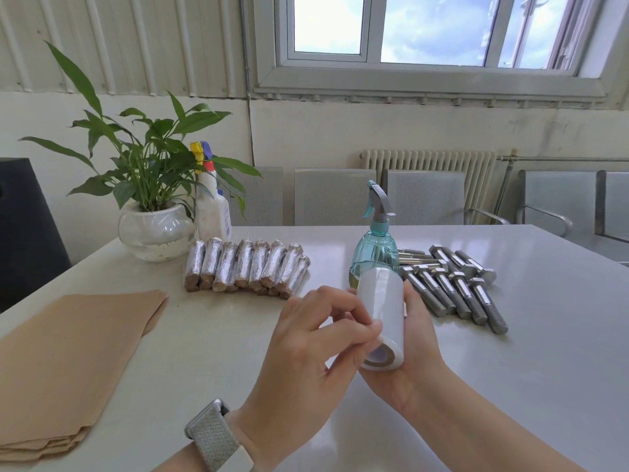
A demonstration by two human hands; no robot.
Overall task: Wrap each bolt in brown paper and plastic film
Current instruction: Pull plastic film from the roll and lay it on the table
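Fingers (pixel 354 330) of left hand (pixel 306 349) pinch at film roll (pixel 383 316); right hand (pixel 413 338) cradles it. We should find loose edge, peel slowly, keep roll steady above desk (pixel 476 386).

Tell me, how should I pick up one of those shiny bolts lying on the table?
Probably by the smooth shank just below the hex head, coming down from above. The bare bolts lie flat, side by side, heads away from you, so pinch the front-most one first; its right side looks open.

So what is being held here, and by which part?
The film roll: right hand cradles its side, left hand pinches its surface near the lower end.
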